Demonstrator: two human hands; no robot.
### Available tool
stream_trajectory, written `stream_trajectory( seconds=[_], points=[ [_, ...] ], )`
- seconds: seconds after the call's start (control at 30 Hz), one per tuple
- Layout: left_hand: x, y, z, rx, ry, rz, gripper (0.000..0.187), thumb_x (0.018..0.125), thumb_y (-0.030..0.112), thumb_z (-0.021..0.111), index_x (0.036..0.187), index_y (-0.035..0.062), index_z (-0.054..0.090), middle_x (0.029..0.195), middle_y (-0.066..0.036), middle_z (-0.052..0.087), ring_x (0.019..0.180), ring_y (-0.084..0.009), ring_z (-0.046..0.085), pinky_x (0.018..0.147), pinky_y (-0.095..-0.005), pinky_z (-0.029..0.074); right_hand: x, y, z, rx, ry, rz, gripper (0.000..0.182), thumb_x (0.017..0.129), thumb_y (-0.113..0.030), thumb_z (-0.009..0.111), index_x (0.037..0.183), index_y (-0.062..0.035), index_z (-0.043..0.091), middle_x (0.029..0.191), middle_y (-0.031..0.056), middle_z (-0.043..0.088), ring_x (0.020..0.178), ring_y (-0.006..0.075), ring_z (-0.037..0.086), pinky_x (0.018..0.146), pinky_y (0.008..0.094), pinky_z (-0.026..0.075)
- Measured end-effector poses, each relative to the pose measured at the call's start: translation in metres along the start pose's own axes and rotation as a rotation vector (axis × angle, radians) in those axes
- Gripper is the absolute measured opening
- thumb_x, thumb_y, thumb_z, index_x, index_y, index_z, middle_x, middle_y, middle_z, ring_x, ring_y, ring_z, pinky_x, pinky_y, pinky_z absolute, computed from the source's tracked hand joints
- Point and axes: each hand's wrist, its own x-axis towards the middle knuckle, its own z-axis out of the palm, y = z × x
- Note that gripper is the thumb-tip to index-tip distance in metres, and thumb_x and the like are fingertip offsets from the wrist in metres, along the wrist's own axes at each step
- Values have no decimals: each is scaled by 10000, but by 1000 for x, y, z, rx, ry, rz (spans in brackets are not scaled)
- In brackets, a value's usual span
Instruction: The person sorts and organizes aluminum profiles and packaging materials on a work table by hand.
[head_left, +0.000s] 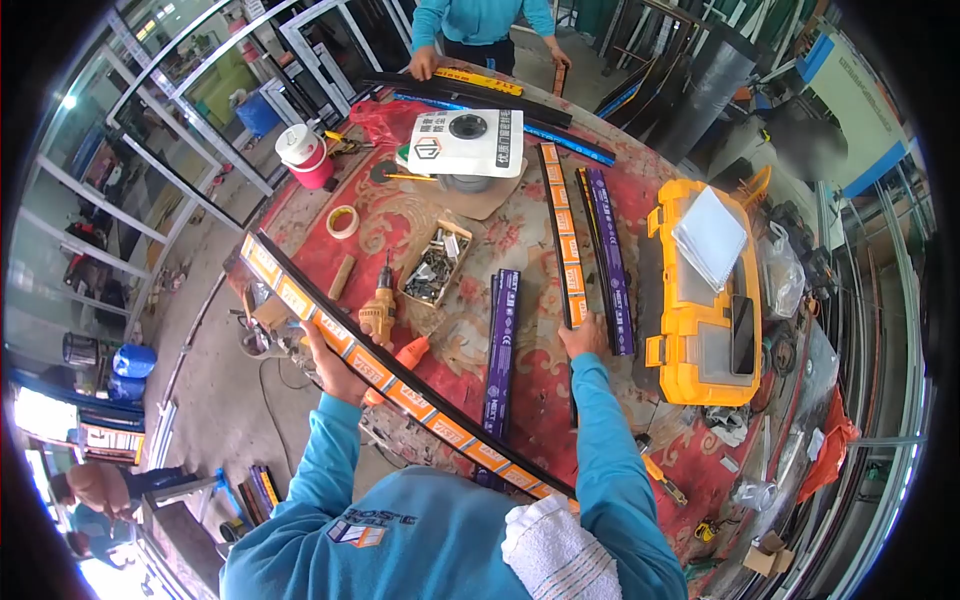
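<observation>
My left hand [336, 368] is closed around a long black profile strip [400, 392] with orange and white labels, which slants from the table's left side down toward my body. My right hand [585, 337] is wrapped round the near part of a second orange-labelled profile strip [562, 230], lying lengthwise on the table; the fingertips are partly hidden. Just right of that strip lies a purple-labelled profile [612, 260]. Another purple-labelled profile [502, 350] rests between my hands. A yellow cordless drill [380, 308] stands beyond my left hand, beside an open box of small metal parts [433, 268].
A red patterned carpet [540, 400] covers the table. To the right sits a yellow toolbox [705, 350] with papers and a phone on it. Farther off are a white package [465, 140], a tape roll [342, 222] and a red-and-white jug [304, 156]. A co-worker [480, 25] stands across the table.
</observation>
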Motion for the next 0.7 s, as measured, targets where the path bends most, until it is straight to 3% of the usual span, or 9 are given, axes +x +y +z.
stream_trajectory(
  seconds=[0.13, 0.23, 0.33, 0.47, 0.53, 0.7],
  points=[
    [-6, -3, 13, -22, 27, -53, 729, 832, 797, 443, 911, 88, 591, 771, -101, 626, 669, -290, 652, 565, -443, 567, 7, 4, 12, -17, -78, -7, 652, 679, -408, 773, 1163, -24, 563, 1178, 181, 540, 1116, 368, 549, 923, 499, 478],
    [-6, -7, 16, -27, 47, -92, 717, 833, 796, 443, 894, 97, 589, 777, -107, 630, 665, -291, 650, 576, -469, 564, 13, 1, 7, 76, -54, -31, 644, 697, -428, 777, 1122, 16, 586, 1148, 226, 573, 1091, 403, 555, 943, 475, 463],
    [-1, -9, 9, -25, 39, -102, 718, 830, 802, 441, 892, 102, 585, 785, -107, 617, 675, -301, 634, 610, -500, 553, 27, 1, 6, 101, -141, 10, 789, 704, -498, 782, 1226, 48, 553, 1244, 290, 533, 1136, 429, 540, 972, 478, 448],
    [-2, -6, 3, -39, 30, -107, 735, 827, 808, 435, 926, 98, 593, 780, -96, 600, 684, -297, 617, 622, -495, 533, 34, 2, 8, 103, -195, 17, 867, 708, -510, 775, 1307, 52, 498, 1285, 299, 519, 1211, 426, 502, 1022, 462, 422],
    [-1, -3, -3, -31, 40, -95, 743, 825, 811, 433, 939, 96, 596, 776, -92, 599, 683, -292, 617, 617, -489, 529, 33, 1, 7, -24, -304, 21, 989, 699, -479, 795, 1428, 33, 366, 1384, 302, 452, 1313, 419, 422, 1089, 439, 371],
    [-1, 2, -19, -96, 33, -98, 823, 776, 862, 429, 971, 80, 599, 761, -70, 593, 674, -270, 614, 617, -468, 527, 15, 1, 1, 36, -316, -5, 1110, 683, -400, 828, 1503, 14, 206, 1485, 292, 341, 1386, 410, 336, 1133, 430, 322]
  ],
)
